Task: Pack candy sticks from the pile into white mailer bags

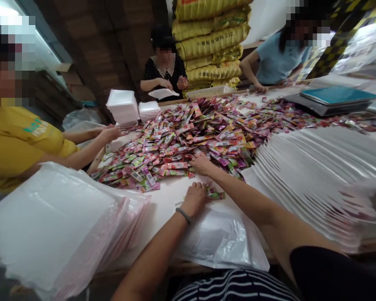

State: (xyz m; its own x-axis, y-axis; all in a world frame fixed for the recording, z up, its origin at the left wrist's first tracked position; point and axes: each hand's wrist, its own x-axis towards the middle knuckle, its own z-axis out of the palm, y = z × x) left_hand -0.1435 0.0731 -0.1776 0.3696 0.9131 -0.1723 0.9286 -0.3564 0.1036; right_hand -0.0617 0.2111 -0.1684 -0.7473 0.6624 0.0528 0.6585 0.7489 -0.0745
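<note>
My left hand (pixel 194 198), with a dark band round the wrist, is closed over a small bunch of colourful packets (pixel 217 195). Their ends stick out beside its fingers. Just below lies a white plastic mailer bag (pixel 217 240), flat at the table's front edge. Further forward, my right hand (pixel 201 163) reaches to the near edge of a large heap of small pink, green and purple packets (pixel 188 133). Its fingers are apart and touch the packets; the fingertips are partly hidden among them.
Stacks of white mailer bags (pixel 53 217) and fanned white bags (pixel 319 167) flank me. Smaller white stacks (pixel 123 104) stand behind the heap. At the right is a scale with a blue-green top (pixel 338 95). Three other people work round the table; yellow sacks (pixel 213 42) are piled behind.
</note>
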